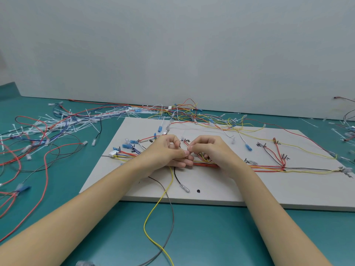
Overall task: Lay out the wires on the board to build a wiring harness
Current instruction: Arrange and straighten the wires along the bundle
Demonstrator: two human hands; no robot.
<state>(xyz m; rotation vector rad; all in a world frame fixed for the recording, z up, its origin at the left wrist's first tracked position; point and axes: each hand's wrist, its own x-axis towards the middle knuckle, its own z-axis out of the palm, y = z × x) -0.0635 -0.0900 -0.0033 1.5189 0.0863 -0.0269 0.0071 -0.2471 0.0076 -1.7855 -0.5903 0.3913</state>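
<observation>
Meeting over the middle of the white board (pixel 221 192), both hands work at the wire bundle (pixel 205 164) that runs along it in red, yellow and black strands. The left hand (pixel 169 152) has its fingers curled, thumb and forefinger pinched together just above the bundle; what it pinches is too small to make out. The right hand (pixel 209 150) mirrors it, fingertips pinched at the same spot and touching the left ones, the other fingers curled down onto the bundle. A yellow wire (pixel 153 210) and a grey wire (pixel 172 212) trail from under the left hand, off the board's near edge and across the green bench (pixel 201 233). A white connector (pixel 113 153) sits at the board's left side with blue terminals (pixel 126 145) near it. Loose wires and white cable ties (pixel 80 121) lie heaped on the bench to the left and behind the board.
</observation>
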